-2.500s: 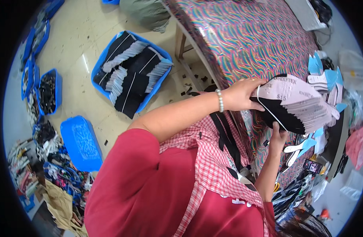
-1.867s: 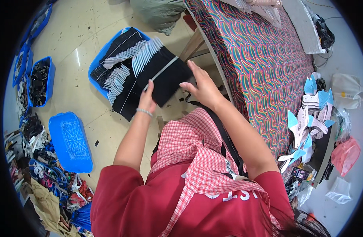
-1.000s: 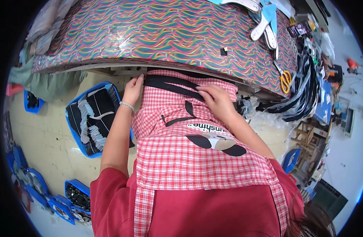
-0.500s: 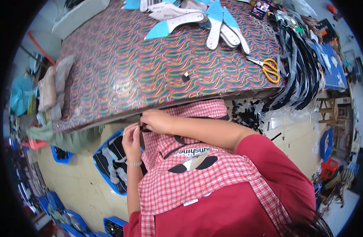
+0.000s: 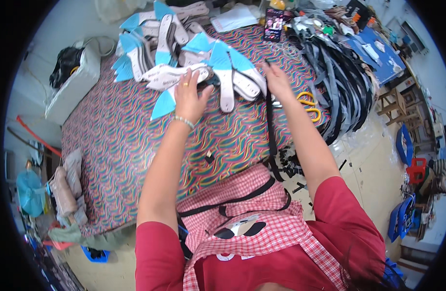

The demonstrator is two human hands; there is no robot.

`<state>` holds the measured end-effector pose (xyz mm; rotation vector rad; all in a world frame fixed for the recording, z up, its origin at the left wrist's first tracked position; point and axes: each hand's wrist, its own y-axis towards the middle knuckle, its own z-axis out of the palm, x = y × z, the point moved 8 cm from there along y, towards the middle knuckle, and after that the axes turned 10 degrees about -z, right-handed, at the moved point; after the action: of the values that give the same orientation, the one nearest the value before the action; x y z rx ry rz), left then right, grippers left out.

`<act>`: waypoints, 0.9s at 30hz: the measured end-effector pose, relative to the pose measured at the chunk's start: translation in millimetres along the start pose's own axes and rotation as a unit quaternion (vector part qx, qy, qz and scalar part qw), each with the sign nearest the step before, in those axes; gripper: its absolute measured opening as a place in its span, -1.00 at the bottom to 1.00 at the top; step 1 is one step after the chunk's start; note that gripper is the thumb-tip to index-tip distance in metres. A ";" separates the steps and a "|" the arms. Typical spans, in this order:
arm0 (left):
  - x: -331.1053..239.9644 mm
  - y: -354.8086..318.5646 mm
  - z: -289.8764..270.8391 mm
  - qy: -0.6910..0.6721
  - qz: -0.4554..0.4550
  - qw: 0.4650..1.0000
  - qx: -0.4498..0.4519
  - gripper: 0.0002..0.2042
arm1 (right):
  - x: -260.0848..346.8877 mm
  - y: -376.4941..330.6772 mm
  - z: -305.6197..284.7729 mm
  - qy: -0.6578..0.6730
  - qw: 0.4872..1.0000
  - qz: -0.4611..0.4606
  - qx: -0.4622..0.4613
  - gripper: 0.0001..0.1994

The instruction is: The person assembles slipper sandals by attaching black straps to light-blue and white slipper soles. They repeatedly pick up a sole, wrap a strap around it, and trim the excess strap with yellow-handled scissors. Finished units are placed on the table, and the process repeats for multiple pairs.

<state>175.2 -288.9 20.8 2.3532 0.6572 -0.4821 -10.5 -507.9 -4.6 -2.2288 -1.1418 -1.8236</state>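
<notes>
My left hand [image 5: 190, 99] has its fingers spread over a heap of pointed white-and-blue insoles [image 5: 165, 77]. Its fingertips rest on or just above one of them; I cannot tell which. Close to the right edge of the heap, my right hand [image 5: 277, 80] pinches a long black strip [image 5: 270, 128]. The strip hangs from the fingers across the table edge towards my lap. Another insole [image 5: 227, 92] lies between the two hands. Yellow-handled scissors [image 5: 308, 106] are partly behind my right wrist.
The table [image 5: 116, 160] has a colourful wavy cover. A bundle of black and grey strips [image 5: 342, 92] drapes over its right side. A phone [image 5: 273, 24] stands at the back. A small dark piece [image 5: 209, 156] lies near the front edge. Wooden stools [image 5: 397, 104] stand at right.
Both hands have risen from the table's front edge to the insoles, the left spreading open. The black strip now hangs from the right hand. The view has shifted further over the table.
</notes>
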 end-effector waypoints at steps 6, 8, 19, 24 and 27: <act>36.6 42.9 45.5 0.106 -0.022 0.988 0.110 -0.40 | 4.5 9.4 55.2 -0.127 0.979 0.100 0.121 -0.67; 47.6 25.9 16.1 0.087 -0.014 0.987 0.132 -0.45 | 30.1 -7.9 84.7 -0.160 0.974 0.019 0.158 -0.69; 100.1 -126.5 -154.6 0.095 -0.047 0.994 0.018 -0.66 | 110.1 -109.2 138.0 0.340 0.918 0.138 0.152 -0.66; 0.8 -210.5 -129.1 -0.074 -0.116 0.989 0.055 -0.87 | 183.6 -109.8 -41.2 0.454 0.885 0.042 0.094 -0.70; -72.1 -213.1 -105.2 -0.294 -0.099 0.939 0.149 -0.60 | 283.0 -127.2 -34.1 0.327 0.944 0.038 -0.007 -0.68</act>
<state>14.3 -99.9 30.1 2.2362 0.5574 -1.3942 -99.4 -288.5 198.9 -1.4325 -0.8842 -2.2655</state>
